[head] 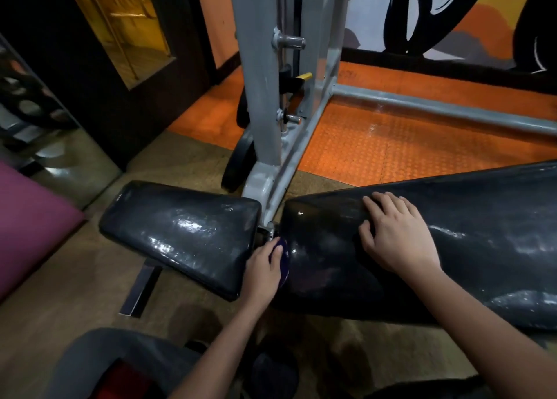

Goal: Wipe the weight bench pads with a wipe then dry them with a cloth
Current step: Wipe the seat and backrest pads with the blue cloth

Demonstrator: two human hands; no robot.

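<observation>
The long back pad (452, 248) of the weight bench was the biggest thing, black and shiny, and it ran off to the right. Next to it on the left sat the shorter seat pad (184, 233), also black and shiny, with a thin gap between the two. Behind the pads stood a gray metal frame (259, 82) on an orange bumpy floor mat (391, 145). A pink mat (27, 218) lay at the far left. The right hand (398, 233) lay flat on top of the back pad, with its fingers spread out and straight. The left hand (265, 266) was down in the gap between the two pads. Its fingers were bent around a small dark blue cloth (283, 257), and it pressed the cloth against the end of the back pad.
</observation>
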